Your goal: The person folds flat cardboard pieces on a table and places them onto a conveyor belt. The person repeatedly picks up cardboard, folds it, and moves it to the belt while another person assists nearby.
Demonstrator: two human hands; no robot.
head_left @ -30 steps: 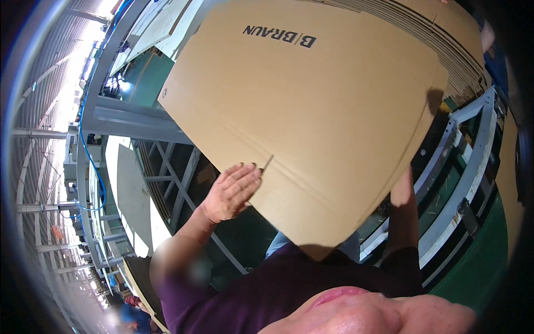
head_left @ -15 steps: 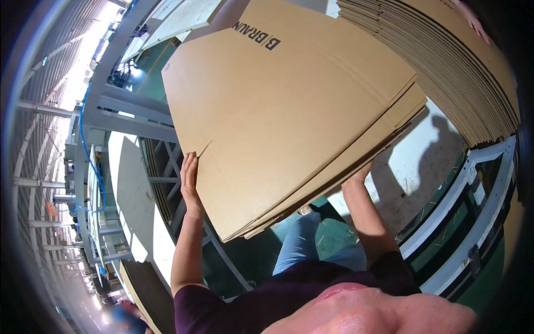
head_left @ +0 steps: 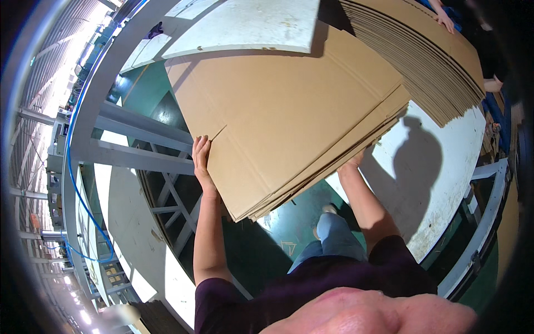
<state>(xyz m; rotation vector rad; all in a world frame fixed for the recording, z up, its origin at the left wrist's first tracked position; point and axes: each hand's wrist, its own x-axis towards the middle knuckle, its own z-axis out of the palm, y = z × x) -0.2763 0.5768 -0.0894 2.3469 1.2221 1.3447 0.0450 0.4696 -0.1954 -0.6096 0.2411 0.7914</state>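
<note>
A small stack of flattened cardboard boxes (head_left: 278, 122) is held up in front of me, tilted, with its layers showing along the near right edge. My left hand (head_left: 202, 158) grips its left edge, fingers on top beside a short slit. My right hand (head_left: 353, 161) holds the near right edge from below, its fingers mostly hidden under the stack. The far end of the cardboard is covered by a white board (head_left: 250, 28) that casts a shadow on it.
A tall pile of flattened cardboard (head_left: 411, 61) stands at the far right, another person's hand (head_left: 445, 21) on it. A white tabletop (head_left: 450, 167) lies to my right, above a grey metal frame (head_left: 484, 206). Grey beams (head_left: 139, 156) and a blue hose (head_left: 69, 161) are at left.
The cardboard stack has moved away from me, and its far end with the printing is now hidden under the white board. Both hands keep their hold. The view has shifted.
</note>
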